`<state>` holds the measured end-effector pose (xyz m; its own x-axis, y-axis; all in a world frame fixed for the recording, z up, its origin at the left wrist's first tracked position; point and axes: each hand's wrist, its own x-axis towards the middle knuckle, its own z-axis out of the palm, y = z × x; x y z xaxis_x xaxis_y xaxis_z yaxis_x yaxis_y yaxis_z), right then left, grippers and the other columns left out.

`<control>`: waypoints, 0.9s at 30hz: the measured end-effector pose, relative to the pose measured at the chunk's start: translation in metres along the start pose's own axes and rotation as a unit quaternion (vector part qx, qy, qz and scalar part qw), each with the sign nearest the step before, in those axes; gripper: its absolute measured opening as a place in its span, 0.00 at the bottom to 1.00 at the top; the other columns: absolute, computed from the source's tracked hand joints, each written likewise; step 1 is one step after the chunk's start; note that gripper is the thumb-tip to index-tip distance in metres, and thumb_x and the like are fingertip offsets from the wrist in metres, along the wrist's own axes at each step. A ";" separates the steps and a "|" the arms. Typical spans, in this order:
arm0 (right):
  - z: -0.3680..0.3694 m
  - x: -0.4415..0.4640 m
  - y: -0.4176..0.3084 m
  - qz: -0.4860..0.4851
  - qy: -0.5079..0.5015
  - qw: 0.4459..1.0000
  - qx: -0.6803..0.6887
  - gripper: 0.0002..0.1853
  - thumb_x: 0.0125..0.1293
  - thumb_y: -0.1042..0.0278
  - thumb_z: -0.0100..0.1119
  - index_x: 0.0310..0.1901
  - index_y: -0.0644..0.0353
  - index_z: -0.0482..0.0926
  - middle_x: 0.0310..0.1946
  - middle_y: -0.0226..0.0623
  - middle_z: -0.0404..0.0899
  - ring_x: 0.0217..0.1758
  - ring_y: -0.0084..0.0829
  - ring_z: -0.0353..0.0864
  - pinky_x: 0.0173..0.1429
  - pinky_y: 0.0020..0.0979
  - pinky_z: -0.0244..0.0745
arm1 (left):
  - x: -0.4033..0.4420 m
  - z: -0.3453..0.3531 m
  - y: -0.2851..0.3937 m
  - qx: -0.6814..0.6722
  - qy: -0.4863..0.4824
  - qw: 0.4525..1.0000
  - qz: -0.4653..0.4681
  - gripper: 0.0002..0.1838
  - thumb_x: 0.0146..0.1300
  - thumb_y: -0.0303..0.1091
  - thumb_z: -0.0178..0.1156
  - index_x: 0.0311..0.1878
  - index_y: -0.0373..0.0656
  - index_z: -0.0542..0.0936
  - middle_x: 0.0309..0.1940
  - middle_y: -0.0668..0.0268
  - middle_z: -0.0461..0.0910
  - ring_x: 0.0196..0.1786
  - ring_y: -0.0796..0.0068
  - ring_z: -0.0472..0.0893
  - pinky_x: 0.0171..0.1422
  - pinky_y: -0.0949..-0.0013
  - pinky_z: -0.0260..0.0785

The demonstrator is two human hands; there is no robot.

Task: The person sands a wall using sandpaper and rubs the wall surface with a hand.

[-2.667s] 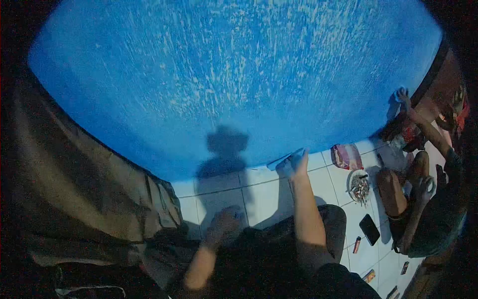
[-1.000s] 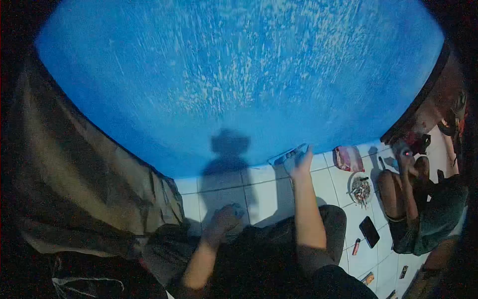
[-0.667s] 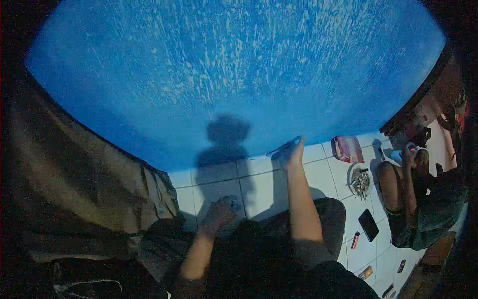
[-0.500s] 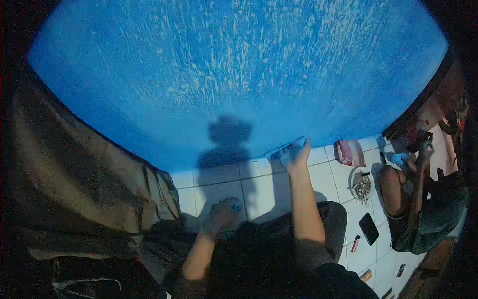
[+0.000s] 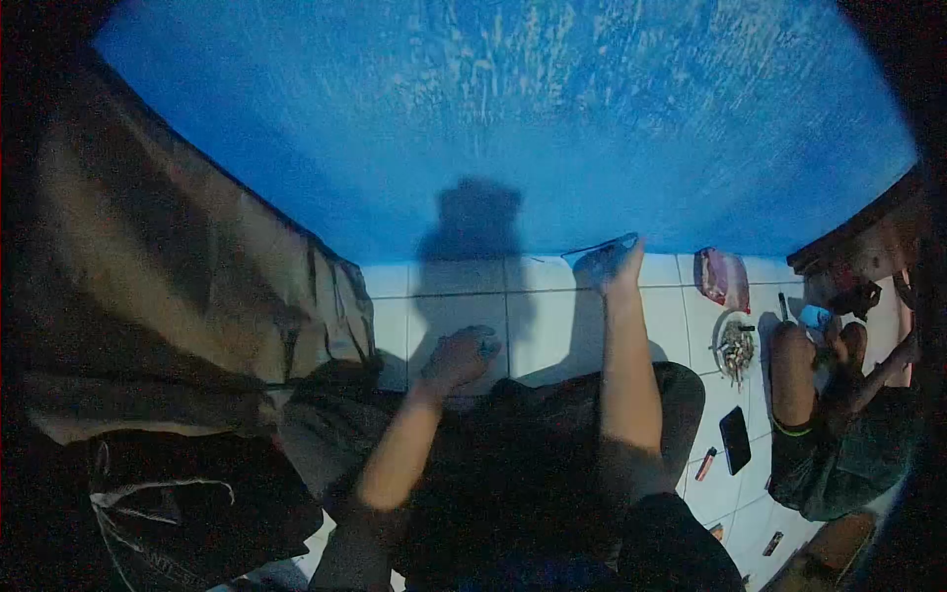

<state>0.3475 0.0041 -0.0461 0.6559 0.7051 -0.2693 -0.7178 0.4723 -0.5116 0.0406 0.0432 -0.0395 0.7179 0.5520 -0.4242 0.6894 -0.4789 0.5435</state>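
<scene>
My left hand (image 5: 462, 357) is closed above the white tiles in front of my lap. A small bluish thing (image 5: 487, 346) shows at its fingertips, too dim to name. My right hand (image 5: 624, 269) reaches forward to the foot of the blue wall (image 5: 582, 168). It grips a bluish, flat-looking thing with a dark edge (image 5: 599, 259), whose kind I cannot make out. Shade covers most of the right fingers. The white tiled floor (image 5: 547, 306) lies beneath both hands.
To the right are a reddish packet (image 5: 722, 279), a dish of cigarette butts (image 5: 736, 350), a phone (image 5: 735, 441) and a lighter (image 5: 705, 464). Another person's leg (image 5: 792, 375) is beside a light-blue thing (image 5: 815, 317). A dark cloth cover (image 5: 197, 286) and black bag (image 5: 187, 503) flank my left.
The view has shifted, so the floor things sit higher and further right. Both my hands keep much the same poses. The other person's arm now extends further right.
</scene>
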 end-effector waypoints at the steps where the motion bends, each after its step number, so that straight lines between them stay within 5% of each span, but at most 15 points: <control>1: -0.001 0.001 0.000 -0.002 0.000 1.000 0.012 0.47 0.69 0.27 0.31 0.77 0.59 0.47 0.78 0.46 0.47 0.79 0.48 0.48 0.78 0.52 0.45 | 0.001 -0.004 0.000 -0.021 -0.053 0.998 -0.013 0.29 0.69 0.53 0.53 0.63 0.40 0.73 0.60 0.48 0.76 0.63 0.47 0.74 0.69 0.49 0.64; 7: 0.035 -0.025 0.001 -0.019 0.024 1.000 -0.001 0.45 0.70 0.27 0.35 0.74 0.60 0.54 0.74 0.44 0.56 0.75 0.45 0.55 0.76 0.47 0.51 | 0.000 -0.005 0.013 0.024 -0.070 0.994 -0.076 0.30 0.68 0.54 0.53 0.64 0.42 0.72 0.61 0.49 0.75 0.64 0.49 0.74 0.70 0.48 0.62; 13: 0.027 -0.015 0.024 -0.072 -0.015 0.994 -0.085 0.49 0.70 0.25 0.32 0.75 0.64 0.49 0.74 0.44 0.55 0.75 0.45 0.56 0.74 0.48 0.54 | 0.005 0.010 -0.007 0.035 -0.027 0.999 0.013 0.30 0.68 0.56 0.53 0.65 0.43 0.72 0.62 0.48 0.74 0.64 0.48 0.74 0.71 0.45 0.60; 16: 0.014 -0.016 0.039 -0.053 0.060 0.976 -0.202 0.50 0.70 0.25 0.31 0.75 0.66 0.48 0.75 0.44 0.54 0.76 0.45 0.55 0.76 0.47 0.52 | 0.004 0.020 -0.008 0.058 0.005 0.998 -0.011 0.30 0.69 0.55 0.53 0.65 0.44 0.72 0.62 0.48 0.74 0.64 0.48 0.74 0.70 0.46 0.61; 18: -0.025 0.020 0.080 -0.191 0.182 0.904 -0.336 0.47 0.71 0.26 0.31 0.76 0.61 0.46 0.76 0.44 0.52 0.76 0.45 0.54 0.76 0.45 0.51 | 0.001 0.013 -0.006 0.031 -0.017 0.999 -0.034 0.29 0.69 0.54 0.52 0.65 0.44 0.72 0.62 0.48 0.74 0.64 0.48 0.74 0.70 0.46 0.62; 22: 0.053 -0.049 0.033 -0.028 -0.001 0.993 -0.112 0.46 0.71 0.26 0.30 0.74 0.61 0.52 0.72 0.42 0.58 0.71 0.43 0.60 0.74 0.42 0.54 | -0.018 -0.017 0.011 -0.002 -0.037 0.999 -0.011 0.29 0.69 0.54 0.52 0.65 0.44 0.72 0.61 0.48 0.74 0.63 0.48 0.75 0.68 0.45 0.64; 25: 0.081 -0.062 0.022 -0.048 0.038 0.995 -0.075 0.45 0.71 0.26 0.29 0.70 0.63 0.60 0.66 0.41 0.65 0.64 0.40 0.65 0.72 0.41 0.55 | 0.000 -0.007 0.013 0.066 -0.087 0.992 -0.057 0.29 0.68 0.54 0.53 0.65 0.44 0.72 0.61 0.49 0.75 0.63 0.48 0.75 0.67 0.45 0.65; 27: 0.080 -0.057 0.023 -0.056 0.048 0.995 -0.066 0.45 0.71 0.25 0.28 0.68 0.63 0.62 0.63 0.41 0.67 0.60 0.39 0.67 0.70 0.41 0.57 | 0.000 0.011 0.002 0.059 -0.014 0.998 -0.033 0.30 0.68 0.55 0.53 0.65 0.44 0.72 0.61 0.49 0.75 0.62 0.48 0.76 0.67 0.45 0.65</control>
<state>0.2744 0.0168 0.0224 0.7544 0.5950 -0.2772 -0.6055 0.4676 -0.6440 0.0432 0.0347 -0.0458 0.6718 0.5662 -0.4775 0.7407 -0.5203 0.4250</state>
